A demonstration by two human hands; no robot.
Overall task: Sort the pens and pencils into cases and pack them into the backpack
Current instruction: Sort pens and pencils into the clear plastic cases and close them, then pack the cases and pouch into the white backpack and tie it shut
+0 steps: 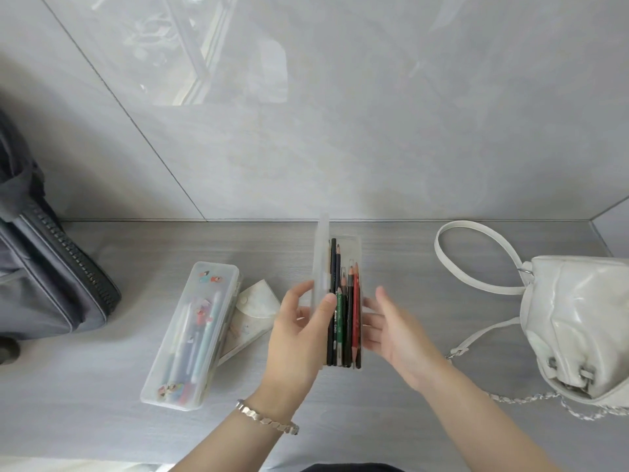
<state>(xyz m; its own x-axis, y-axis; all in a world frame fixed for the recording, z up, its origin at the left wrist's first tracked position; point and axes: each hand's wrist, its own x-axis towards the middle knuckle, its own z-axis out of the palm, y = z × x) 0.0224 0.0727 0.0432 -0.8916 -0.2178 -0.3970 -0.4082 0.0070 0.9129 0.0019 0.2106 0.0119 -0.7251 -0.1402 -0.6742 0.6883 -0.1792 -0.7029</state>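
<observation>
A clear plastic case point(357, 247) lies open on the grey tabletop with several pencils point(345, 315) in it, black, green and red. Its translucent lid point(321, 264) stands upright along the left side. My left hand point(299, 335) holds the lid, thumb on its inner face and fingers behind it. My right hand point(391, 325) is beside the case's right wall with its fingers straight. A second clear case point(194, 335), closed and decorated with stickers, holds several pens to the left. The dark grey backpack point(44, 267) sits at the far left, its zipper showing.
A white shoulder bag point(575, 321) with a strap and chain lies at the right. A pale flat pouch point(253, 311) with a snap button sticks out from under the pen case. A grey tiled wall rises right behind the table.
</observation>
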